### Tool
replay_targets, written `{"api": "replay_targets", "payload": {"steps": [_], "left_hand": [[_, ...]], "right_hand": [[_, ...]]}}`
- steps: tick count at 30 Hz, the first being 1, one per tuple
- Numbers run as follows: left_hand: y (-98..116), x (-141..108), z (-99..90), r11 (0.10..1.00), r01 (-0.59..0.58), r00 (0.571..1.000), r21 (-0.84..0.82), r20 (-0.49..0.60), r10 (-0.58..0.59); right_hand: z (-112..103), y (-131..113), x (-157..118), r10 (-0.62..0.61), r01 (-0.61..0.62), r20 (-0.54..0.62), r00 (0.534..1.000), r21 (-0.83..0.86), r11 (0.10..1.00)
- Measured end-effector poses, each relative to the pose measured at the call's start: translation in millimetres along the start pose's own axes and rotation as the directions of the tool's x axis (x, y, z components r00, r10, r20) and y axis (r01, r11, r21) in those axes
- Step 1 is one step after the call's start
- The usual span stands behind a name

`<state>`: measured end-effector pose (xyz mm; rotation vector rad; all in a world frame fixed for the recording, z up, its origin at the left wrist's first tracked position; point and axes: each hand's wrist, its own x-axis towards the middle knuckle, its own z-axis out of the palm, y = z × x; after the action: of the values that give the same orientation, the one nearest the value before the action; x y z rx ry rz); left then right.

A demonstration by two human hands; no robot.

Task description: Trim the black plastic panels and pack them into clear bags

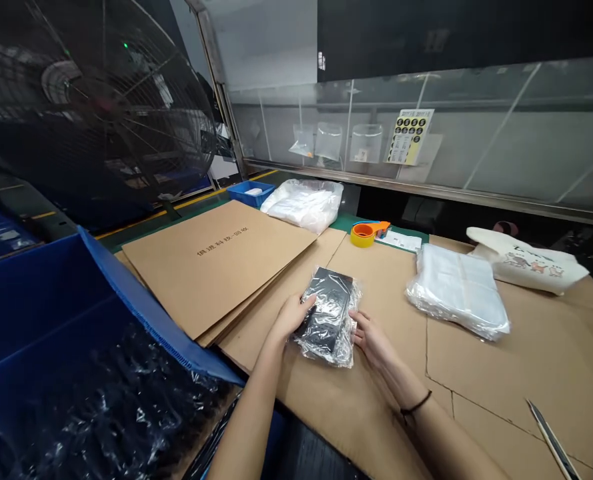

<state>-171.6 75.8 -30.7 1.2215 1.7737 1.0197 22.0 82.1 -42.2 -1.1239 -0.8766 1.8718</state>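
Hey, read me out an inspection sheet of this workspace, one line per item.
surface: flattened brown cardboard sheets cover the bench, with cut seams at right.
hands: the left hand and right hand touch the packet from either side.
things in hand: a black item in a clear plastic bag.
clutter: a stack of brown cardboard sheets with dark printed characters, a bundle of clear plastic bags, an orange and yellow tape dispenser, a cream printed canvas bag, a narrow metal blade.
cables: nothing seen.
surroundings: a blue corrugated plastic bin of black wrapped packets, a black wire-caged fan, a glass panel.
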Motion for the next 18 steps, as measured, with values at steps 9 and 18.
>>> {"api": "replay_targets", "payload": {"steps": [9, 18], "left_hand": [[-17, -38, 28.2, 0.96, -0.046, 0.999, -0.275, -0.029, 0.039], [7, -92, 39.8, 0.842, -0.226, 0.973, -0.49, -0.075, 0.217]], "right_hand": [[1, -13, 2, -0.039, 0.042, 0.131, 0.991, -0.022, 0.999], [-24, -15, -50, -0.325, 0.392, 0.295, 0.899, -0.207, 0.896]]}}
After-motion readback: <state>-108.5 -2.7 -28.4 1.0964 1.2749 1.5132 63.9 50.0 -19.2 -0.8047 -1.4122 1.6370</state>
